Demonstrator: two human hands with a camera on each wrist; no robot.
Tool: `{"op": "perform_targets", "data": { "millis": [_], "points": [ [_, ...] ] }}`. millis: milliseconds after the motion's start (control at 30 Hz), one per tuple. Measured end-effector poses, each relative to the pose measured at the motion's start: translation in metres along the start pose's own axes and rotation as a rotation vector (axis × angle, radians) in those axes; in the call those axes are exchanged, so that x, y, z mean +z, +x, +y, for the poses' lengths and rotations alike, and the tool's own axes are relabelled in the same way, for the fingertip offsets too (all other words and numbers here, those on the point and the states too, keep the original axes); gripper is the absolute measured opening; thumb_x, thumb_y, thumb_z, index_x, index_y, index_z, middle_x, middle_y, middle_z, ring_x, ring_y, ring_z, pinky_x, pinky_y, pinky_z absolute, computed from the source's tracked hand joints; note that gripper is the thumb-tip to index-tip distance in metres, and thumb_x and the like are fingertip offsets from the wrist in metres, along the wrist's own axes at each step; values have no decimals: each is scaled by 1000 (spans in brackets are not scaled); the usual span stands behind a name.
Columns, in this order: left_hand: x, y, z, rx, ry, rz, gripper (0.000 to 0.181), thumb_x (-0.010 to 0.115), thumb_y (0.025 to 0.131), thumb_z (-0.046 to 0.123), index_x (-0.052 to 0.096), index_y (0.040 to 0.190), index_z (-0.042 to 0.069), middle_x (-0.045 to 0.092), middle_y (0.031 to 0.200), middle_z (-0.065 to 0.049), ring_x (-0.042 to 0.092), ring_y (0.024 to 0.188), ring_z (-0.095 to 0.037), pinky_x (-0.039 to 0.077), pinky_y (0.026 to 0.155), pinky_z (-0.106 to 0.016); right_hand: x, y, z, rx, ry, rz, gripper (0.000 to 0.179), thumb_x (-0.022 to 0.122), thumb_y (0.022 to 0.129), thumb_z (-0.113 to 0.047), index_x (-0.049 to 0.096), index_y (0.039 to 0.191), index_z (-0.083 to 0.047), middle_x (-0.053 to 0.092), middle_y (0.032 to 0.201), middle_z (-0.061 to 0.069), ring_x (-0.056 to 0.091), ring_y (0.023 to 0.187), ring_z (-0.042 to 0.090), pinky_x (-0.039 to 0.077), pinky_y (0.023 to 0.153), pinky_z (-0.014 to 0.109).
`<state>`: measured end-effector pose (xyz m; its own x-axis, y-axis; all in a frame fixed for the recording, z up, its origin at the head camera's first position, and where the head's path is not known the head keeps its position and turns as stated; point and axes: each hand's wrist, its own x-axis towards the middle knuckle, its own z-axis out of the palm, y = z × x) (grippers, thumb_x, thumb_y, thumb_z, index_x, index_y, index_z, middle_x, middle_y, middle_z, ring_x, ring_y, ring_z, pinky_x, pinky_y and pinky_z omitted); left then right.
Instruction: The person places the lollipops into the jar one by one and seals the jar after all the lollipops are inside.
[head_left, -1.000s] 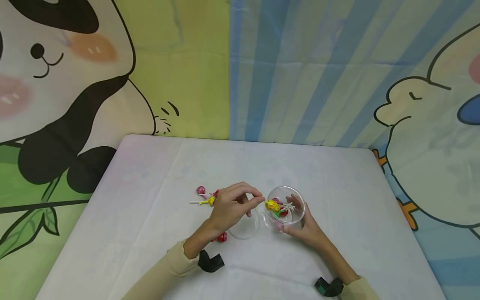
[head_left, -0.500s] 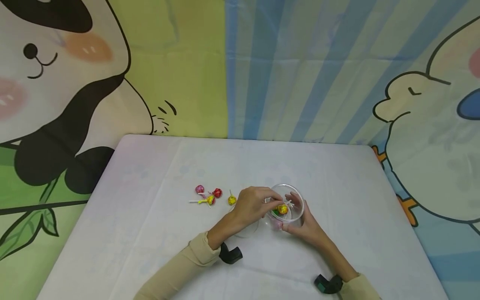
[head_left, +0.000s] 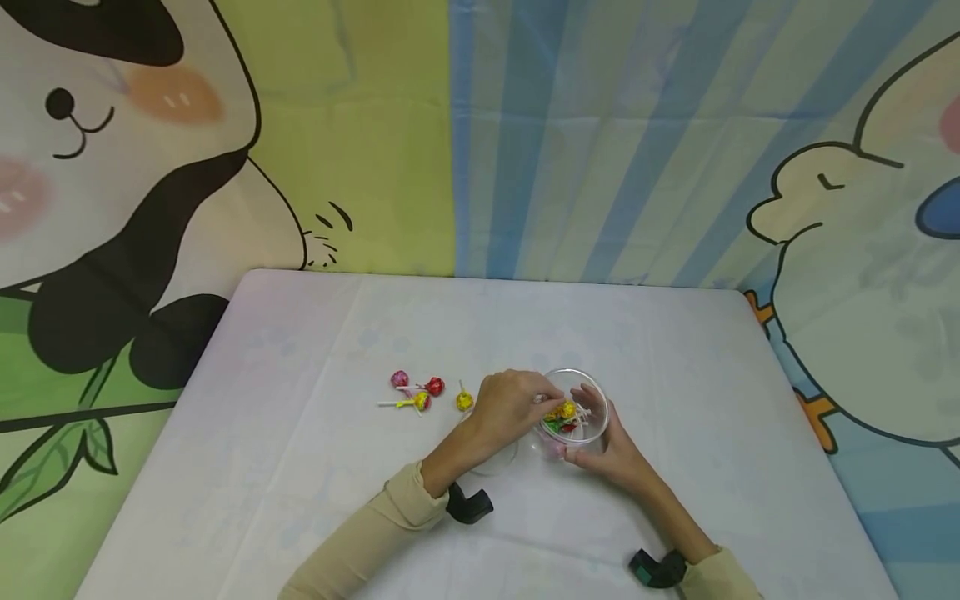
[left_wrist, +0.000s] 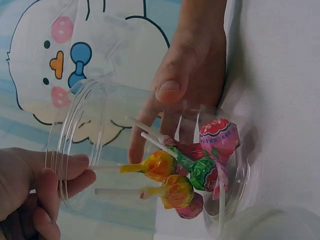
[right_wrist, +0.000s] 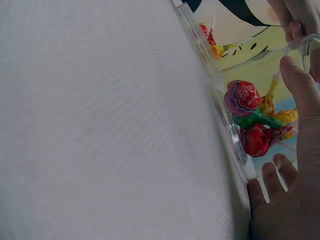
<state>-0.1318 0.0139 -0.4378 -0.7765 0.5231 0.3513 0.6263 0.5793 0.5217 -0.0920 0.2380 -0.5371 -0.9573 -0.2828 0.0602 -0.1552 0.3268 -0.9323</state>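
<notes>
My right hand (head_left: 618, 454) grips a clear plastic jar (head_left: 576, 442) from its right side, thumb in front and fingers behind. Several wrapped lollipops lie inside: a pink-and-red one (left_wrist: 219, 135), a green one (left_wrist: 202, 174) and a red one (right_wrist: 258, 141) among them. My left hand (head_left: 513, 404) is at the jar's mouth, fingertips just within the rim (left_wrist: 62, 150). It pinches the white stick of a yellow lollipop (left_wrist: 160, 166), whose head hangs inside the jar among the others. Another yellow lollipop (left_wrist: 177, 192) is right beside it.
Left of the hands, a pink lollipop (head_left: 400, 379), a red one (head_left: 435, 386) and yellow ones (head_left: 464, 401) lie on the white tabletop (head_left: 315, 500). A clear round lid (head_left: 498, 460) lies partly hidden under my left wrist. Printed cloth (head_left: 600, 150) hangs behind the table.
My left hand has moved right, carrying the yellow lollipop from beside the jar into its mouth. Loose lollipops it covered now show. My right hand stays on the jar.
</notes>
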Motion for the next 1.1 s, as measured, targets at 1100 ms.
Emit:
{"op": "perform_targets", "data": {
  "millis": [1100],
  "points": [
    [-50,-109,-65,-238,18,182,46,79,80,12,66,123,14,71,115,-3,44,52,4,41,49,-11,2,1,0,29,-13,16,100,83,72,-12,24,152,-15,38,153,9,31,141,31,10,111,73]
  ]
}}
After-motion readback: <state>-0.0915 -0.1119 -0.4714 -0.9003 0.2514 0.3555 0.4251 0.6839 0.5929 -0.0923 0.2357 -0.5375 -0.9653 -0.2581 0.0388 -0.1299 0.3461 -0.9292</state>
